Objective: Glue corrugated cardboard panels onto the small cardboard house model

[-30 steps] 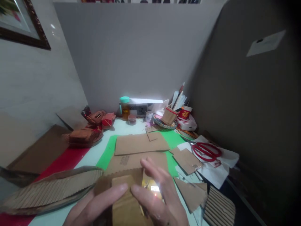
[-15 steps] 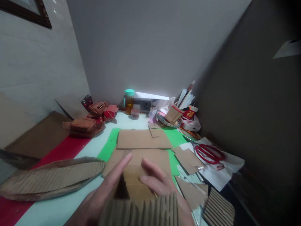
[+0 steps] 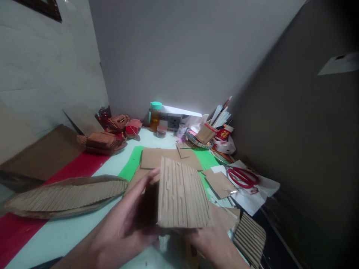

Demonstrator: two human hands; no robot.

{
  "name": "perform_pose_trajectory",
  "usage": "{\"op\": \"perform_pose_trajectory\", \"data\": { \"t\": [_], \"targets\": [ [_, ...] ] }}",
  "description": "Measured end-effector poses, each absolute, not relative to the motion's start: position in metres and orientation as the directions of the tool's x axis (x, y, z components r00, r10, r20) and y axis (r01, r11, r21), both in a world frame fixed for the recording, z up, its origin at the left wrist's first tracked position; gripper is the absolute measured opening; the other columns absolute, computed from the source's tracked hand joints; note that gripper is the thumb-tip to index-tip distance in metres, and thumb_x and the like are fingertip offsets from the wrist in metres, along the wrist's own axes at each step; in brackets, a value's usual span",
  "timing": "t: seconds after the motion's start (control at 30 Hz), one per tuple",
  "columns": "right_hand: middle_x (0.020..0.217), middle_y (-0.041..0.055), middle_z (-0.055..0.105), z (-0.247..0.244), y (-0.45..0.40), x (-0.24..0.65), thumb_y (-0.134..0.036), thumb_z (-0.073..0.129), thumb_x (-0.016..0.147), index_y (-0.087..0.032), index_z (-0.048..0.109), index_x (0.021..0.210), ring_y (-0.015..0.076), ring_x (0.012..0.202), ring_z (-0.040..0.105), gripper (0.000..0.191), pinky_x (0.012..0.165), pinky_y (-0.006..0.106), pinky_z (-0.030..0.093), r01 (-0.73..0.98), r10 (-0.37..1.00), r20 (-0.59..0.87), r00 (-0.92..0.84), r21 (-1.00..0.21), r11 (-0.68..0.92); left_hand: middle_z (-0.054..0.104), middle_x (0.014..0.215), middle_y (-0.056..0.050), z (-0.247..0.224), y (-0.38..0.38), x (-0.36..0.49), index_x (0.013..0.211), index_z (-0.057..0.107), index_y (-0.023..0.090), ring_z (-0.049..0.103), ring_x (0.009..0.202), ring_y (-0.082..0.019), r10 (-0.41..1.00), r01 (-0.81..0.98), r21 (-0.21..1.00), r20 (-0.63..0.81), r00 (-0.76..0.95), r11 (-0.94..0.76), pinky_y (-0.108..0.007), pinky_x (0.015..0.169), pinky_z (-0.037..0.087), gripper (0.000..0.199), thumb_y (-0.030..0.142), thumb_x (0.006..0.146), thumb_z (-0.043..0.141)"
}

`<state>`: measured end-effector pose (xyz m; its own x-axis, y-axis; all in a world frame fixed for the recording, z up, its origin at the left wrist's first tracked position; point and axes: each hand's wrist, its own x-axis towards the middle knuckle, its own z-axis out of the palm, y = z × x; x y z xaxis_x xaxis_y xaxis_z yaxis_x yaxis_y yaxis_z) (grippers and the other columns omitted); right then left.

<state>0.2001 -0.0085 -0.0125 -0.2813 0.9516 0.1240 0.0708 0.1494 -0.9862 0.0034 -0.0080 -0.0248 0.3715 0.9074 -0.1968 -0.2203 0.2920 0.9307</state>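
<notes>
Between my two hands is a folded cardboard piece (image 3: 183, 194), its ribbed corrugated face turned up toward me. My left hand (image 3: 131, 216) wraps its left side, thumb and fingers closed on it. From the lower right my right hand (image 3: 210, 239) grips the underside, with most of its fingers hidden behind the cardboard. Beneath and beyond it lie flat cardboard sheets (image 3: 171, 157) on green paper (image 3: 131, 164). To the left rests a long boat-shaped cardboard piece (image 3: 70, 198) with a ribbed floor.
Red-handled scissors (image 3: 243, 177) lie on white paper (image 3: 266, 186) at the right. Cardboard scraps (image 3: 220, 185) and a ribbed offcut (image 3: 250, 237) sit nearby. Brown cardboard models (image 3: 101, 142), a teal-lidded bottle (image 3: 155, 116) and a woven basket (image 3: 198, 141) stand toward the back.
The held cardboard has been raised and tilted, so its ribbed face now shows fully. My hands have moved from its far end to its sides and underside.
</notes>
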Motion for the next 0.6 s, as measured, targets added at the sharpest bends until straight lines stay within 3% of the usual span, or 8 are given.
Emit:
{"op": "perform_pose_trajectory", "data": {
  "t": [0.1, 0.17, 0.33, 0.5, 0.6],
  "targets": [
    [0.097, -0.0005, 0.074, -0.023, -0.005, 0.203, -0.030, 0.081, 0.077, -0.026, 0.065, 0.100, 0.0211, 0.089, 0.073, 0.028, 0.076, 0.026, 0.064, 0.099, 0.966, 0.100, -0.239, -0.987, 0.127, 0.045, 0.160, -0.009, -0.009, -0.009, 0.005, 0.153, 0.037, 0.036, 0.061, 0.126, -0.037, 0.892, -0.301, 0.880, -0.243, 0.381, 0.368, -0.043, 0.102, 0.055, 0.106, 0.047, 0.063, 0.092],
    [0.095, -0.0003, 0.074, -0.029, -0.005, 0.206, -0.035, 0.079, 0.078, -0.027, 0.065, 0.102, 0.0228, 0.090, 0.073, 0.030, 0.075, 0.028, 0.064, 0.111, 0.967, 0.095, -0.237, -0.986, 0.124, 0.047, 0.158, -0.010, -0.005, -0.009, 0.006, 0.150, 0.043, 0.034, 0.048, 0.141, -0.037, 0.899, -0.296, 0.884, -0.247, 0.362, 0.362, -0.043, 0.110, 0.050, 0.098, 0.047, 0.065, 0.091],
    [0.091, 0.0010, 0.074, -0.028, -0.006, 0.205, -0.045, 0.083, 0.074, -0.028, 0.066, 0.103, 0.0262, 0.088, 0.074, 0.038, 0.074, 0.034, 0.066, 0.143, 0.965, 0.091, -0.247, -0.981, 0.129, 0.054, 0.153, -0.009, -0.006, -0.010, 0.001, 0.147, 0.046, 0.031, 0.050, 0.140, -0.033, 0.884, -0.208, 0.895, -0.310, 0.349, 0.396, -0.036, 0.104, 0.055, 0.094, 0.051, 0.066, 0.091],
    [0.083, 0.0005, 0.071, -0.019, -0.008, 0.202, -0.043, 0.083, 0.075, -0.026, 0.066, 0.089, 0.0243, 0.086, 0.073, 0.028, 0.081, 0.033, 0.064, 0.126, 0.964, 0.135, -0.228, -0.978, 0.167, 0.054, 0.153, -0.006, -0.003, -0.012, 0.001, 0.145, 0.050, 0.033, 0.041, 0.148, -0.030, 0.905, -0.112, 0.939, -0.275, 0.324, 0.325, -0.034, 0.113, 0.048, 0.085, 0.061, 0.071, 0.083],
    [0.087, 0.0019, 0.072, -0.019, -0.010, 0.204, -0.042, 0.083, 0.075, -0.025, 0.067, 0.102, 0.0244, 0.086, 0.072, 0.035, 0.081, 0.033, 0.063, 0.124, 0.955, 0.211, -0.210, -0.963, 0.240, 0.054, 0.153, -0.002, 0.001, -0.013, 0.006, 0.144, 0.050, 0.037, 0.048, 0.142, -0.032, 0.894, -0.190, 0.918, -0.265, 0.363, 0.349, -0.027, 0.091, 0.060, 0.087, 0.055, 0.068, 0.087]
  ]
}}
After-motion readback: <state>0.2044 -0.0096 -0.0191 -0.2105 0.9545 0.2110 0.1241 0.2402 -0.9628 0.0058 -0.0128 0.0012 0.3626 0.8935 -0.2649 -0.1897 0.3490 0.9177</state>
